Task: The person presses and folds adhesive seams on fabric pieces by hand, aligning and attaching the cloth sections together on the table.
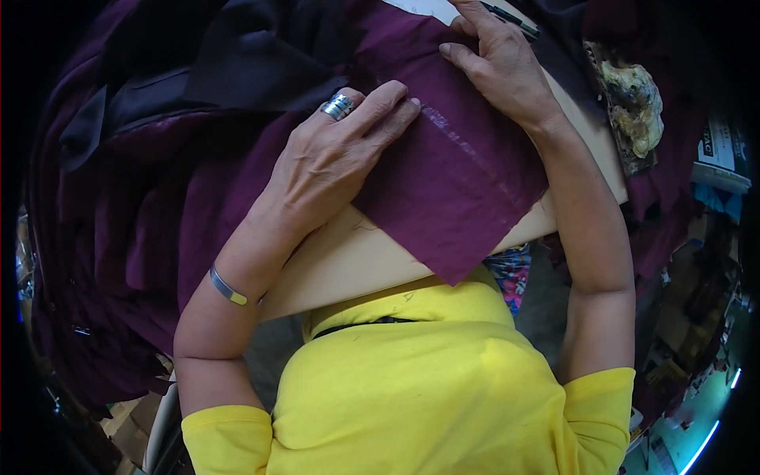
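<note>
Gently Now: Soft Maroon Cloth (475,198) Beneath Two Hands

At the left grip (352,150), we see the thumb and a finger brought together on the cloth, other fingers curled behind; whether they pinch a fold or only press, we cannot tell. Beyond it, to its right, we have the right grip (499,63), thumb apart from the bent fingers at the cloth's upper part; its fingertips run toward the frame edge, so we cannot tell if it clamps anything.

Below and between both grips, the cloth lies flat on the tan surface (348,261), one corner pointing toward us and poking just past the near edge. We judge it light, limp and not fragile, though apt to slide or pucker if pulled from one side only. A pale line (455,138) runs from the left grip's fingertips down toward the right forearm; we would hold the cloth flat beside that line, or take it by two opposite edges, since one corner alone would let it sag.

Just past the right grip sits a slim dark object (514,22), too cut off to name. Left of the left grip, black fabric (261,71) and heaped maroon fabric (150,214) spread away; farther right of the right grip, we note a cream-coloured lump (637,103).
</note>
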Demonstrator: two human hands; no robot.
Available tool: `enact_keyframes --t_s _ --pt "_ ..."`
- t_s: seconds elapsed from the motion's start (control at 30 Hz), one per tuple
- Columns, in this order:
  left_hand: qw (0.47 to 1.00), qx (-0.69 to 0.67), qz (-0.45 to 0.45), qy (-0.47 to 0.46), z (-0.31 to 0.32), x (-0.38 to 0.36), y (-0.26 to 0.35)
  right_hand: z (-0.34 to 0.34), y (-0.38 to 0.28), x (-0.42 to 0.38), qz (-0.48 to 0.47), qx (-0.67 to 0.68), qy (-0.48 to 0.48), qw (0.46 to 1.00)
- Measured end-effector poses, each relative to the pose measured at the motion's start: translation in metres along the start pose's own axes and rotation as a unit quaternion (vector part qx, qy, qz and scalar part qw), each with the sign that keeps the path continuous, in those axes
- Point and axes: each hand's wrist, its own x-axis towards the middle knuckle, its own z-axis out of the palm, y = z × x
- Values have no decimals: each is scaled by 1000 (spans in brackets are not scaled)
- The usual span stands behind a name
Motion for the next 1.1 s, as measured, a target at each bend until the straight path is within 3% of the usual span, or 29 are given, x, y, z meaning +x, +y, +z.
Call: enact_keyframes --t_s 0.13,0.27,0.43,0.6,0.67,0.73,0.93,1.03,1.1 --pt "999 29 -27 0 4 -3 2 -1 -1 -2 23 7 -1 1000" --pt "999 10 -40 9 6 -7 1 1 0 -2 -13 4 11 1000" --pt "1000 20 -5 -10 1 -9 -4 -1 1 -1 8 9 -8 1000" --pt "999 15 23 -35 -4 -9 -4 2 8 -2 -95 10 26 995" --pt "999 24 31 -31 -4 -7 -3 -1 4 -2 -76 10 18 997" --pt "999 21 24 -15 -2 -8 -1 -2 -1 0 1 7 -8 1000" --pt "997 -57 4 56 10 -13 -4 1 5 -3 -67 -25 20 997" --pt "991 -88 -12 98 8 -12 -4 -4 -8 6 52 -70 -20 996" --pt "991 -90 -34 95 8 -12 -4 1 -5 11 18 -88 1 996"
